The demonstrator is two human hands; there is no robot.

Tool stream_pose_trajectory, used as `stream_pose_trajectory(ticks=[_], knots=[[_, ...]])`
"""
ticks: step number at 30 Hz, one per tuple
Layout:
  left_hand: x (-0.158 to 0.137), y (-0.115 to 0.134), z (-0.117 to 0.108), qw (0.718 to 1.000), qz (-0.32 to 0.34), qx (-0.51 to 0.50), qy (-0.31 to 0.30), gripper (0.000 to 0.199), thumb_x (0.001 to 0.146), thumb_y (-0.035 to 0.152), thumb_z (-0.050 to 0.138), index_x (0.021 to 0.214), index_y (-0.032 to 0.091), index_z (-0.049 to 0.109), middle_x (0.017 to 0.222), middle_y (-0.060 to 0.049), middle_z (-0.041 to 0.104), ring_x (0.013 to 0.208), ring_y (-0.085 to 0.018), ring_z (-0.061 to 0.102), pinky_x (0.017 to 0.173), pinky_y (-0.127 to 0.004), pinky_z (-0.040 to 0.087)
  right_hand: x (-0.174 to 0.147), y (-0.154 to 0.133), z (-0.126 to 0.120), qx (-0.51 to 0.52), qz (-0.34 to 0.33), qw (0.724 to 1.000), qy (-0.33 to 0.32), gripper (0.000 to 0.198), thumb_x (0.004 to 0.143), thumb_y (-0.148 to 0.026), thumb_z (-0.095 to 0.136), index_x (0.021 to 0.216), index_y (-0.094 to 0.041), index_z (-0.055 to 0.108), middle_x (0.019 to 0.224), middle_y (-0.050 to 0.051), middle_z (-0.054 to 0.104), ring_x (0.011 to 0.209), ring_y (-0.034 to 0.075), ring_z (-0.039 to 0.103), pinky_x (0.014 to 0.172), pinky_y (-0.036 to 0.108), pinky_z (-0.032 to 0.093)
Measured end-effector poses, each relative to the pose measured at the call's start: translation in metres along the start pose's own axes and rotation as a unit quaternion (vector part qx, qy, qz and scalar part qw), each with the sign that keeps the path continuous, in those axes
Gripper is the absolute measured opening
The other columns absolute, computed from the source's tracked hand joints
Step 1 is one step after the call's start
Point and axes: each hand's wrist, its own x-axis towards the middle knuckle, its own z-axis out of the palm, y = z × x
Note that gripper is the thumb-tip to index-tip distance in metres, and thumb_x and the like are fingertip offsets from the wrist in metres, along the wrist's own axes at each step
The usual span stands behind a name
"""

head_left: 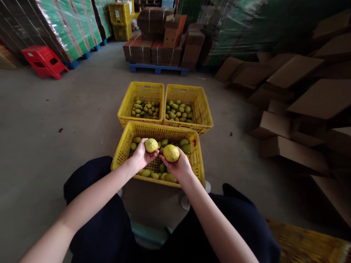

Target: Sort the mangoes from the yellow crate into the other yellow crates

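Observation:
My left hand (142, 156) is closed round a yellow-green lemon (151, 145), held up over the near yellow crate (160, 128). In my right hand (181, 166) rests a larger yellow lemon (171, 153), gripped from below and the side. The two hands are close together, the fruits a small gap apart. Inside the near crate, several green and yellow lemons (146, 172) lie along the bottom, partly hidden by my hands and forearms.
Beyond stand two more yellow crates, left (141, 84) and right (204, 106), each with several lemons. Flattened cardboard stacks (150, 51) sit on a blue pallet (157, 68). A red stool (45, 61) stands far left. Loose cardboard boxes (293, 151) pile up on the right.

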Motion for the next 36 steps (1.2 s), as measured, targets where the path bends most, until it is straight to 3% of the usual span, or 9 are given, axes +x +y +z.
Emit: stream_pose_trajectory(ticks=[8,21,36], knots=[[-0.0014,-0.0008,0.0024,1.0,-0.018,0.015,-0.003,0.039,0.096,0.034,0.035,0.081,0.008,0.06,0.051,-0.007,0.061,0.038,-0.012,0.056,0.037,-0.018,0.049,0.0022,-0.003,-0.0033,0.003,0.023,0.999,-0.028,0.032,0.096,-0.035,0.037,0.101,-0.011,0.059,0.061,0.008,0.068,0.05,0.018,0.066,0.042,0.025,0.056],[0.0001,-0.0018,0.002,1.0,-0.002,0.003,0.016,0.039,0.096,0.035,0.036,0.082,0.008,0.06,0.05,-0.007,0.061,0.038,-0.013,0.058,0.038,-0.019,0.05,-0.002,-0.0017,0.0018,-0.007,0.001,1.0,0.013,0.026,0.097,-0.031,0.038,0.096,-0.013,0.056,0.055,0.006,0.065,0.047,0.017,0.064,0.042,0.025,0.056],[-0.0013,-0.0025,0.0026,1.0,0.003,0.008,0.012,0.039,0.096,0.033,0.036,0.089,0.005,0.062,0.05,-0.007,0.061,0.038,-0.013,0.058,0.038,-0.019,0.05,0.0067,0.001,-0.0057,0.018,0.004,1.0,-0.015,0.022,0.094,-0.03,0.042,0.096,-0.015,0.058,0.06,0.007,0.068,0.053,0.02,0.067,0.046,0.028,0.057]])
